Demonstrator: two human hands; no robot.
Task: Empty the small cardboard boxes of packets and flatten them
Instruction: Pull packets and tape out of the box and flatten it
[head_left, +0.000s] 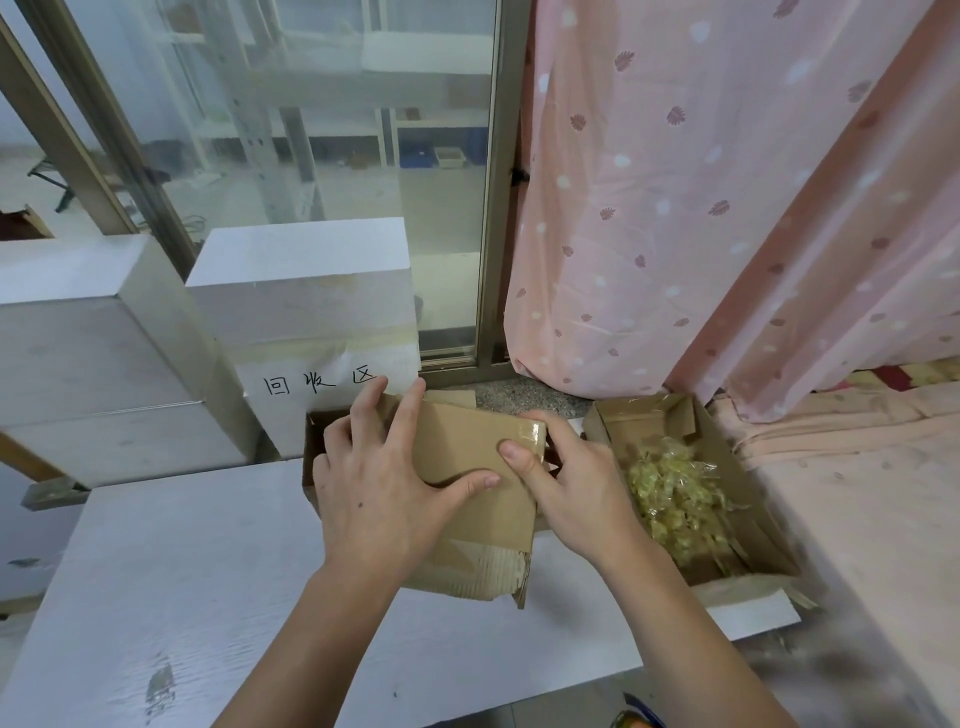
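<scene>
A small brown cardboard box (467, 447) lies collapsed over a larger open cardboard box (483, 577) at the table's far edge. My left hand (379, 483) lies across its left side, fingers reaching over the far edge and thumb pressing on the top face. My right hand (561, 478) holds its taped right corner, thumb on top and fingers round the edge. To the right, an open cardboard box (748, 493) holds several clear packets with yellow contents (675, 493).
A white table (208, 597) carries the boxes. White boxes (306, 291) stand behind, one with a handwritten paper label (322, 382). A glass window (337, 156) and a pink patterned curtain (701, 182) rise at the back. Pink bedding (857, 493) lies right.
</scene>
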